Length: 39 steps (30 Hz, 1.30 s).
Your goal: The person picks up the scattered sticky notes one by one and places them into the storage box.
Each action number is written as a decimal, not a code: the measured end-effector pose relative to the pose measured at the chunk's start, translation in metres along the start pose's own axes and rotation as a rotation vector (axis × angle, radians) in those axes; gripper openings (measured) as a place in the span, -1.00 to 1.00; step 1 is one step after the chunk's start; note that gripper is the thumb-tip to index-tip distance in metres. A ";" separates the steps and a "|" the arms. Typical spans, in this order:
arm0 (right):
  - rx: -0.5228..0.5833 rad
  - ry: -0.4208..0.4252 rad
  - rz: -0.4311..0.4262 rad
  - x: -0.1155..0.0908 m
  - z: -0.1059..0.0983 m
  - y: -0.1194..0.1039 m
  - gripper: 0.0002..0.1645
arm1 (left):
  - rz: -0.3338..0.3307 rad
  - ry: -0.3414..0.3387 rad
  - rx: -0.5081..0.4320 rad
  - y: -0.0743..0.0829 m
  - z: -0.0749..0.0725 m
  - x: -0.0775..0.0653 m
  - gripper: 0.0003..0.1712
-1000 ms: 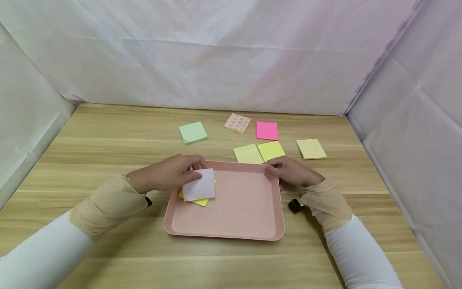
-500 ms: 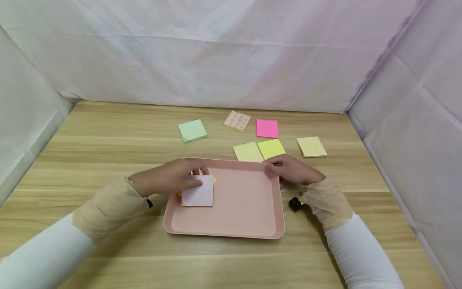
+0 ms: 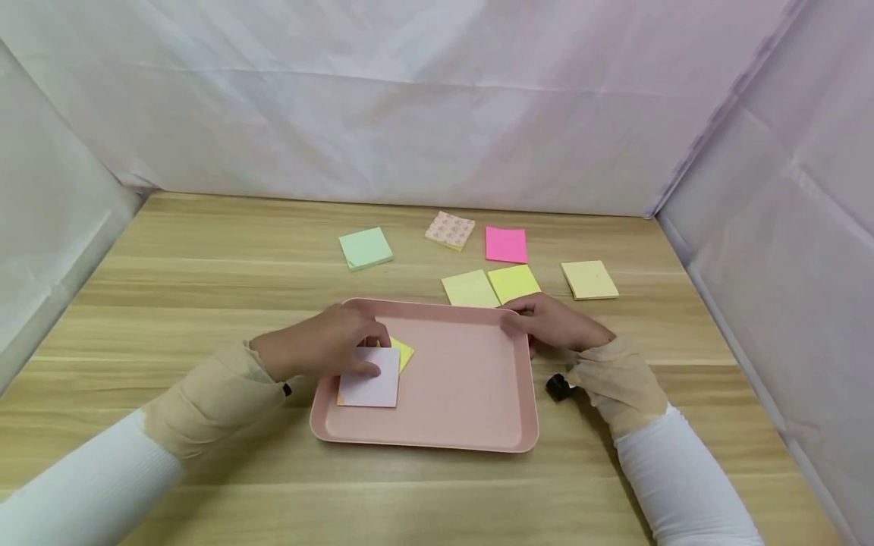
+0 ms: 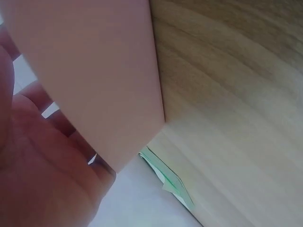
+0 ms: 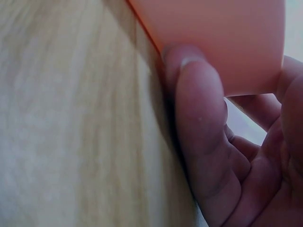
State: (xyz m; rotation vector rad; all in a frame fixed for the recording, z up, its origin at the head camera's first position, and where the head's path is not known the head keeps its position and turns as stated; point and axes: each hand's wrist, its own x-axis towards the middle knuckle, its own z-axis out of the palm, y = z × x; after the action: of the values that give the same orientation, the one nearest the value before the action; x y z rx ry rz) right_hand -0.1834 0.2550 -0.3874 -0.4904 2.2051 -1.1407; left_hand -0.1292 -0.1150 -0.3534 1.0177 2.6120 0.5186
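Over the left part of the pink tray [image 3: 464,387], my left hand [image 3: 326,341] pinches a white sticky note pad [image 3: 372,385], thumb on top and other fingers mostly hidden behind it. A bit of orange shows at the pad's near left corner. Under its far right side a yellow sticky note pad [image 3: 404,354] peeks out in the tray. My right hand [image 3: 556,322] grips the tray's far right corner; the right wrist view shows its curled fingers [image 5: 199,109] at the outer wall. In the left wrist view the tray wall [image 4: 94,80] hides the white pad.
Beyond the tray lie a mint green pad [image 3: 366,249], a patterned pad [image 3: 451,230] and a bright pink pad [image 3: 506,245]. Nearer are two yellow pads side by side, one pale [image 3: 470,289], one bright [image 3: 514,283]. Another pale yellow pad [image 3: 590,280] lies to the right.
My left hand has moved toward the tray's near side with the white pad, baring more of the yellow pad at its far right. My right hand stays on the tray corner.
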 end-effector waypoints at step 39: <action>0.011 0.010 -0.009 -0.001 0.001 0.002 -0.69 | 0.014 0.192 -0.128 -0.009 -0.006 0.004 -0.79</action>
State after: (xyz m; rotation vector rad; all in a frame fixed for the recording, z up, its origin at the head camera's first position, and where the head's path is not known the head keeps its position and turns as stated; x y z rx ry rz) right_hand -0.1820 0.2562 -0.3895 -0.4913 2.2060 -1.1616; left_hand -0.1396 -0.1202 -0.3526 0.9906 2.6953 0.8128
